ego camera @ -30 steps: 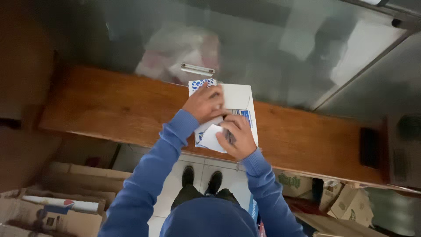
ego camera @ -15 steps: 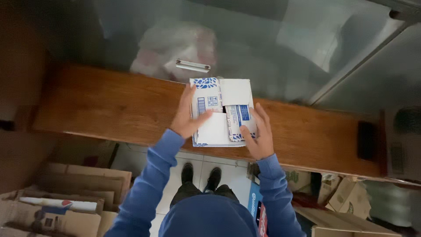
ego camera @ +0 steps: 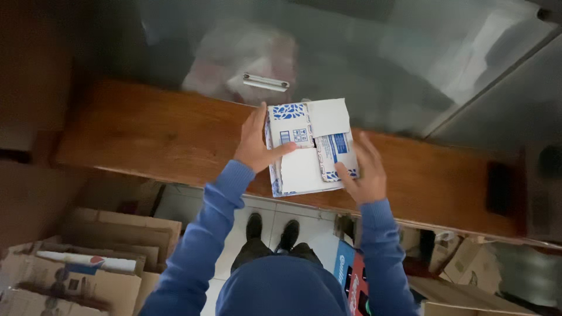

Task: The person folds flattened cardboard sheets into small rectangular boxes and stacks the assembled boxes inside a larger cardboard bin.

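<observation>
A small white cardboard box with blue print lies on a brown wooden ledge, its top flaps folded over one another. My left hand holds the box's left side, thumb pressed on a flap. At the box's lower right corner rests my right hand, fingers spread along the edge and thumb on the flap. Both arms wear blue sleeves.
Behind the ledge is a glass pane with a metal handle. A dark object sits at the ledge's right end. Flattened cardboard boxes lie on the floor at left, more boxes at right. My black shoes stand on tiles.
Both hands slid off the top of the box out to its sides. The flaps now lie flat and uncovered.
</observation>
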